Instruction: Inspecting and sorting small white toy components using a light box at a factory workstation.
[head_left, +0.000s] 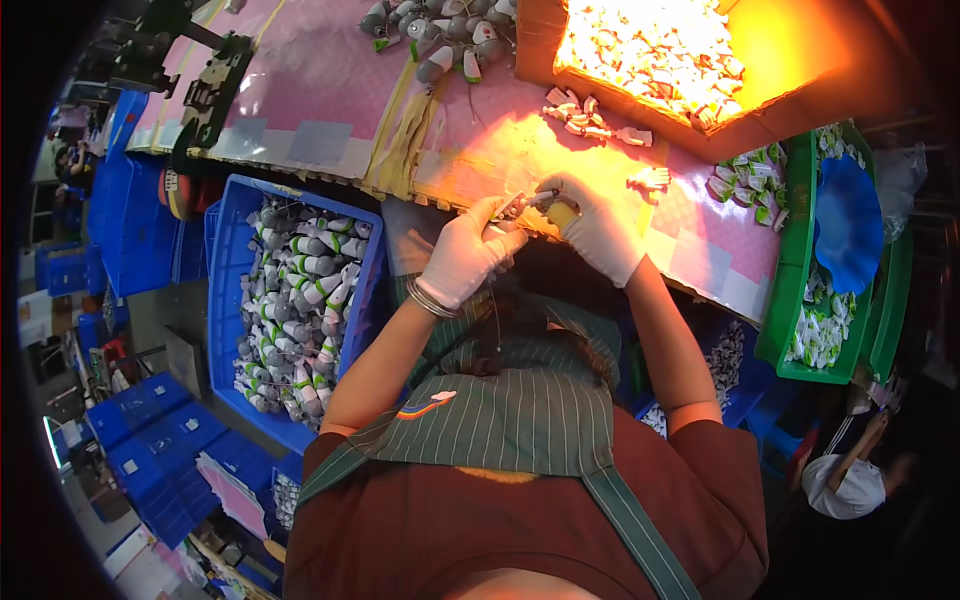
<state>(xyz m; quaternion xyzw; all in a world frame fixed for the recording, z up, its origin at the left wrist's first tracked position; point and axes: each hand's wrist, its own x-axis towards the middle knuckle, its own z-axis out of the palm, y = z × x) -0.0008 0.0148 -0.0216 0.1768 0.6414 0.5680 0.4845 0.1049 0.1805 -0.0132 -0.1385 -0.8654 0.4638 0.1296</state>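
Both my hands wear white gloves and meet at the near edge of the pink-topped table. My left hand (465, 258) is closed in a pinch around a small grey-and-white part (511, 207) with a thin cord hanging below. Close on its right, my right hand (602, 228) is closed on a small tool-like object (562, 213) with a yellowish end and a metallic tip. That tip touches or nearly touches the part; the fingers hide which. Just beyond the hands, several small white pieces (580, 118) lie loose in the bright light.
At left stands a blue bin (216, 290) full of grey, white and green parts. Similar parts (455, 40) are heaped at the back. A brightly lit cardboard box (650, 128) holds many white pieces. Green bins (792, 285) with small packets stand right, beside a blue dish-like object (848, 225).
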